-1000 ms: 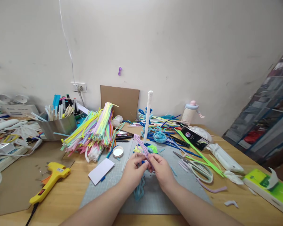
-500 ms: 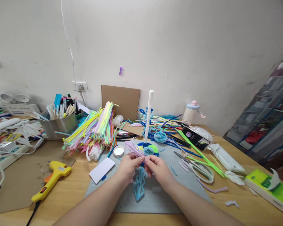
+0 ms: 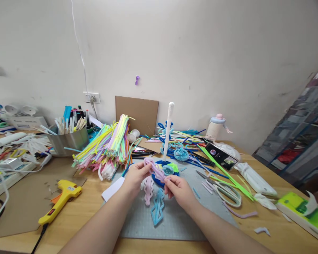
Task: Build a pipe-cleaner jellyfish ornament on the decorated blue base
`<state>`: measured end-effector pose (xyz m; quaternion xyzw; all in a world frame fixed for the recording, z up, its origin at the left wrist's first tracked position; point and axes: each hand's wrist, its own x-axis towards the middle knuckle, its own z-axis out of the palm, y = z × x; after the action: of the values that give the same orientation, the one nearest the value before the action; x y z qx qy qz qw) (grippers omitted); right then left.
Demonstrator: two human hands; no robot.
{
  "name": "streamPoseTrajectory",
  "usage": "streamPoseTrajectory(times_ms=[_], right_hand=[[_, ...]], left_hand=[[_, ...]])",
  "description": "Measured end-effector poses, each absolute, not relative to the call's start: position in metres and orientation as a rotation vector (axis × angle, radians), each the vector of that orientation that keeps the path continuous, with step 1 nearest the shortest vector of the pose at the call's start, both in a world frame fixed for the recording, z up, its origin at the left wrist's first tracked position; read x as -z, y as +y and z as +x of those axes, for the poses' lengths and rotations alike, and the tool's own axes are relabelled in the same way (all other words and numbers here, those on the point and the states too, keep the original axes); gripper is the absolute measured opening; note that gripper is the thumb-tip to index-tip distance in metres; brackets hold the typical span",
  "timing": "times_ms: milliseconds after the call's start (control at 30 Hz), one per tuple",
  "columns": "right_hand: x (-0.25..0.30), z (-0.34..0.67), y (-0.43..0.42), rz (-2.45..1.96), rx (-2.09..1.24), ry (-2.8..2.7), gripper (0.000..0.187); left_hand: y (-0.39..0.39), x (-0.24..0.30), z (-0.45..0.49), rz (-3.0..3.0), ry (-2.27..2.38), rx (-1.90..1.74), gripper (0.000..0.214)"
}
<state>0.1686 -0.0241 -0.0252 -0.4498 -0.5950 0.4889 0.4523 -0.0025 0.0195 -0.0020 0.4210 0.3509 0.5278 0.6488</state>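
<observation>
Above the grey mat (image 3: 180, 227), the left hand (image 3: 136, 177) and right hand (image 3: 178, 188) pinch opposite ends of a purple pipe-cleaner shape (image 3: 157, 170), which uneven pulling could distort.

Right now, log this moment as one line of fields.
left hand: holds purple piece | right hand: holds same piece | grey mat: blue zigzag piece, pink zigzag piece

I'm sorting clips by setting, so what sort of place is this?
Probably a craft table in a workroom or home: there's a yellow glue gun, a big bundle of pipe cleaners and scissors.
</observation>
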Motion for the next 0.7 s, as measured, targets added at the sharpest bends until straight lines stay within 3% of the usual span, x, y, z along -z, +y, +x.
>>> streamPoseTrajectory(times_ms=[133, 333, 567, 700], right_hand=[[0.025, 0.166, -0.027, -1.085, -1.248, -1.496, 0.035], [0.025, 0.171, -0.026, -1.169, -1.038, -1.671, 0.032], [0.002, 0.204, -0.010, -1.215, -1.412, -1.668, 0.036], [-0.010, 0.219, -0.008, -1.283, -1.448, -1.582, 0.039]], left_hand=[[0.021, 0.003, -0.007, 0.995, 0.929, -1.202, 0.026], [0.025, 0.002, -0.014, 1.052, 1.053, -1.164, 0.023], [0.024, -0.005, -0.022, 1.187, 0.950, -1.025, 0.029], [0.018, -0.010, -0.017, 1.221, 0.950, -0.938, 0.030]])
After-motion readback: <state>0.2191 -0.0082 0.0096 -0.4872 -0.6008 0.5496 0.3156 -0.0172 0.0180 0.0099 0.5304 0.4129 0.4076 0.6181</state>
